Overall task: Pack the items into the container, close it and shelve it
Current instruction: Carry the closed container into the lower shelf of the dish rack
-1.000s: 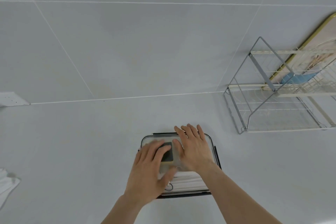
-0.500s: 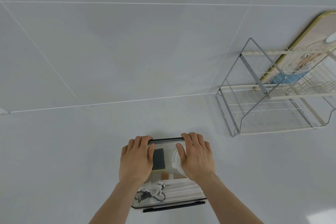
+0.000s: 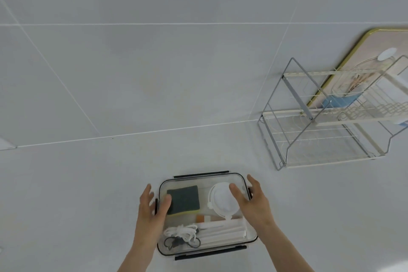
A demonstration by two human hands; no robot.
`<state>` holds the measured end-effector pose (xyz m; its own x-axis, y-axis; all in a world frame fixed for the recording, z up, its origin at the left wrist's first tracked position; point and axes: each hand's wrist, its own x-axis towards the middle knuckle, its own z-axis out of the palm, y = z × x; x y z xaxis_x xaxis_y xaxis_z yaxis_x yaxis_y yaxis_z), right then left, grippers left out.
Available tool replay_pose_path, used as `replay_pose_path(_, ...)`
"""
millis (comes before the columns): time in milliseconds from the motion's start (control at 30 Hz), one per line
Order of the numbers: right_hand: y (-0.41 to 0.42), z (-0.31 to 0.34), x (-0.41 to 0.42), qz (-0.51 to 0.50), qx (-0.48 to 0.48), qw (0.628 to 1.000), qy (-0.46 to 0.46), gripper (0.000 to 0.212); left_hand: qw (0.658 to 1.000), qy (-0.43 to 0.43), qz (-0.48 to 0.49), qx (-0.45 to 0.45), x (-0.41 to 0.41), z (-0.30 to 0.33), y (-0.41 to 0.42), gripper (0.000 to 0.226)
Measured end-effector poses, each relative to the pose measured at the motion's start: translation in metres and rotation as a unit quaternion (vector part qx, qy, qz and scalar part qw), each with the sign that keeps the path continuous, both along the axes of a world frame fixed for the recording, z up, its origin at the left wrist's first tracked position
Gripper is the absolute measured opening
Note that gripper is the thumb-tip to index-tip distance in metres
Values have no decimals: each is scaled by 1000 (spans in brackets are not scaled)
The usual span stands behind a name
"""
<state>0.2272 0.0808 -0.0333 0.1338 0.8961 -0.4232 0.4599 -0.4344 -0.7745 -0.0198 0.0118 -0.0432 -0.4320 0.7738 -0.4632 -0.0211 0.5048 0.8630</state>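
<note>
Now, line by line:

Box: a clear box sat low in the middle of the white counter, its clear lid on top and dark latch bars along the near and far edges.

Left hand: the left hand was spread open at the box's left end — thumb lying on the lid over the sponge's corner, fingers down outside the left wall near the side latch. Whether those fingers pressed the latch I cannot tell.

Right hand: the right hand was likewise open at the right end — thumb on the lid above the round piece, fingers curled past the right wall. Neither hand was closed around anything; both cupped the box from its sides.

Sponge: a dark green sponge with a yellow underside lay inside at the far left.

Round piece: a white round strainer-like piece lay inside at the far right.

Cord: a white cord was bunched at the near left, with a dark wire just in front of it.

White sticks: long white sticks lay along the near right.

Rack: a wire rack stood well apart on the counter to the right, against the tiled wall.
</note>
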Motion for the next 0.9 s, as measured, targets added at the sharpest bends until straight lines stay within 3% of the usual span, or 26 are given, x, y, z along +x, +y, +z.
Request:
replay_pose_path(133, -22, 4, 9, -34, -68, 996, 53, 64, 996, -87, 8, -33, 7, 3, -18, 62)
replay_pose_path(433, -46, 8, 3, -114, -77, 979, 149, 46, 986, -127, 73, -83, 12, 13, -16, 39)
replay_pose_path(900, -24, 108, -5, -90, 56, 978, 180, 54, 991, -103, 48, 77, 6, 116, -1, 37)
